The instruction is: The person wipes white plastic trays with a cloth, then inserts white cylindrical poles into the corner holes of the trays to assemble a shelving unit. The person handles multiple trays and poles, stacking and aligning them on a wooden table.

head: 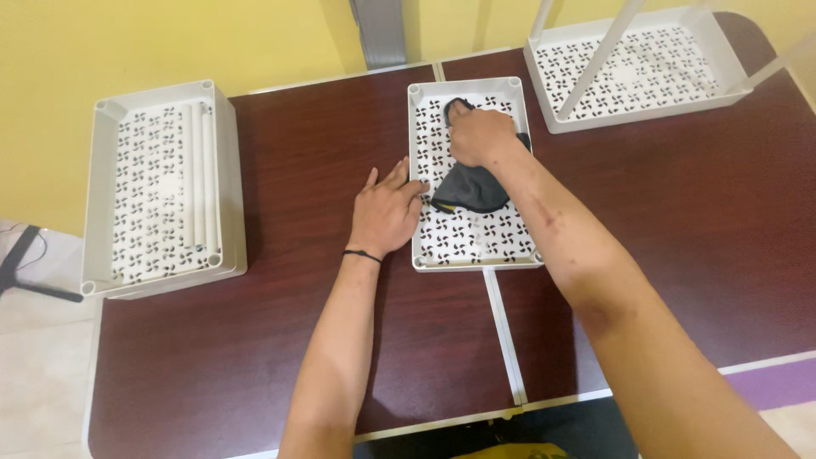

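A white perforated plastic tray (pixel 473 242) lies flat in the middle of the dark brown table (pixel 280 340). A dark grey cloth (pixel 474 189) lies inside it. My right hand (pixel 481 136) is closed on the cloth and presses it onto the tray's floor near the far end. My left hand (pixel 387 212) rests flat on the table with its fingers spread, fingertips touching the tray's left rim. A thin black band circles my left wrist.
A second white tray (pixel 223 170) holding white tubes (pixel 201 174) sits at the table's left edge. A third tray (pixel 544 85) with upright white poles stands at the far right. A metal seam (pixel 503 331) divides the tabletop. A yellow wall is behind.
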